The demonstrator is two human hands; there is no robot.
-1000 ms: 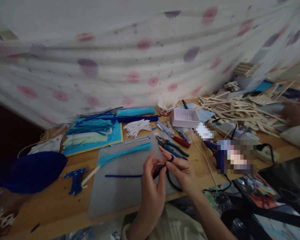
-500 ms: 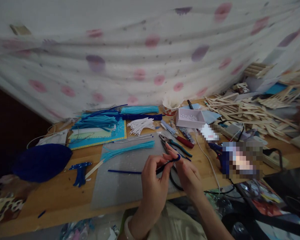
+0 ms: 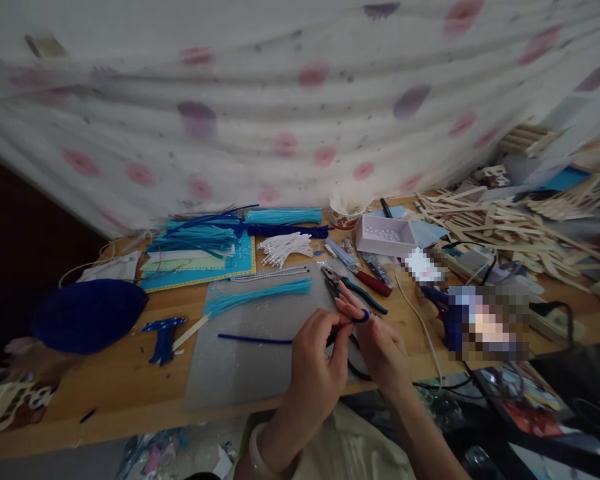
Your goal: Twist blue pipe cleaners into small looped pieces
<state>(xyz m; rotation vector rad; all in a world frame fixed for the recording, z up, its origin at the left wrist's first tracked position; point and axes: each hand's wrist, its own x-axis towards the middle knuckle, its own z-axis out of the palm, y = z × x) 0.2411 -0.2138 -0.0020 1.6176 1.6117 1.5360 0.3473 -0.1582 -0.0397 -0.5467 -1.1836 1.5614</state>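
The person's left hand [image 3: 317, 363] is pinching a dark blue chenille stem [image 3: 363, 316] between thumb and forefinger, with the fingers closing on it just beside the right hand [image 3: 387, 353]. The stem is curling around a finger of the right hand, whose fingers are partly extending; whether they are also gripping it, I cannot tell, as the left hand is covering part of them. Both hands are meeting above the near edge of the wooden surface [image 3: 130, 393].

A straight dark blue strip [image 3: 255, 339] is lying over the grey mat [image 3: 220, 383] and running behind the left hand; the hand is hiding whether it is joining the curled stem. Farther up the mat, a bundle of light blue stems [image 3: 265, 295] is resting, with two beaded strands [image 3: 270, 274] lying behind it. Pliers with teal handles [image 3: 365, 295] are sitting just beyond the right hand, near a red-handled tool [image 3: 377, 283]. A white box [image 3: 387, 247] is holding small white beads [image 3: 384, 235], and a paper cup [image 3: 347, 219] is standing next to it. To the right of the hands, a dark blue glue gun [image 3: 443, 310] is showing, partly pixelated.
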